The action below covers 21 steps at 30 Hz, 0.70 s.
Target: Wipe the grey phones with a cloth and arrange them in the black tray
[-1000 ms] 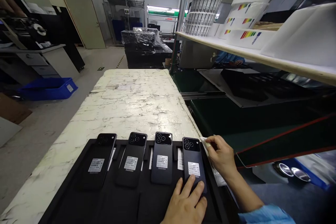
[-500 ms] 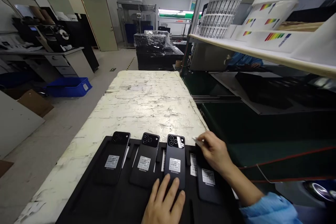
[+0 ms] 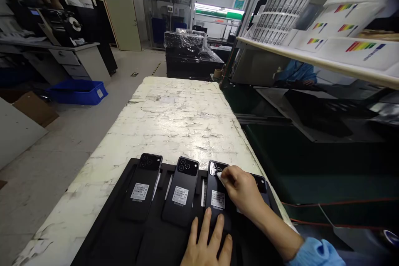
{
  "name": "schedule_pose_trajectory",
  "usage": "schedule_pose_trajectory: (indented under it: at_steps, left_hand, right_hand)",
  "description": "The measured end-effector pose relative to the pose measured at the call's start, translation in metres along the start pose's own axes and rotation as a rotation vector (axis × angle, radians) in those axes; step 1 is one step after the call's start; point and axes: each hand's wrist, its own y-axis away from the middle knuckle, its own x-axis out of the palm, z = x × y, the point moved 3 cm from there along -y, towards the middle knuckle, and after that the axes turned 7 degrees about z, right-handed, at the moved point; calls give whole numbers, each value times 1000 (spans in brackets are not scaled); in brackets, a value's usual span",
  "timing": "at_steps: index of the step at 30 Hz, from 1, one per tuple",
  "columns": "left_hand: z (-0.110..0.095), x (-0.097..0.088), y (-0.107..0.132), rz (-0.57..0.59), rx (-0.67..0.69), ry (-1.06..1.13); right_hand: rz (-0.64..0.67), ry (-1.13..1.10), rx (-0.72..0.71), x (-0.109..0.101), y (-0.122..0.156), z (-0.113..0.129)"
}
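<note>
Several dark smartphones lie back up in a row in a black tray, each phone's camera end at the tray's far edge. My right hand (image 3: 241, 189) pinches a small white wipe (image 3: 220, 175), its tip at the camera block of the third phone (image 3: 212, 183) from the left. Spread fingers of my left hand (image 3: 208, 243) rest on the lower end of that same phone. The first phone (image 3: 132, 205) and second phone (image 3: 174, 178) lie to the left, with white labels showing. My right hand and forearm hide much of the rightmost phone (image 3: 261, 183).
The black tray (image 3: 102, 232) sits on a worn, cracked cream tabletop (image 3: 181, 112). A shelf (image 3: 280, 52) with white rolls and boxes overhangs the right side. Beyond it a person in blue sleeves (image 3: 296, 70) works. A blue bin (image 3: 77, 91) stands on the floor at left.
My right hand has moved left with the white wipe, from the rightmost phone to the third phone's cameras. My left hand stays on the third phone. The view has shifted slightly.
</note>
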Motion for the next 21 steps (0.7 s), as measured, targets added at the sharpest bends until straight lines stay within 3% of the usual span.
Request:
schedule_pose_trajectory:
  at_steps: [3,7,9,12,15,17,21]
  left_hand:
    - [1,-4,-3,-16,-1,4]
    - [2,-6,-5,-25,-23,-14]
    - [2,-7,-5,-32,-31,-17]
    - [3,-6,-4,-33,-48,-18]
    - [2,-5,-4,-36,-48,-16]
    - [2,-6,-6,-45,-44,-10]
    - [1,-9,-10,-65,-32,-5]
  right_hand:
    - [-49,-41,25,8,-17,11]
    - [-93,-49,-99,15,-43,23]
    - [-14,-68,-183,13,-49,26]
    - [217,-89,-276,4,-45,24]
    - [360,-57,-289,-12,-35,13]
    - [333,-13,-239,-23,-34,0]
    - [156,47,-139,-35,-45,-19]
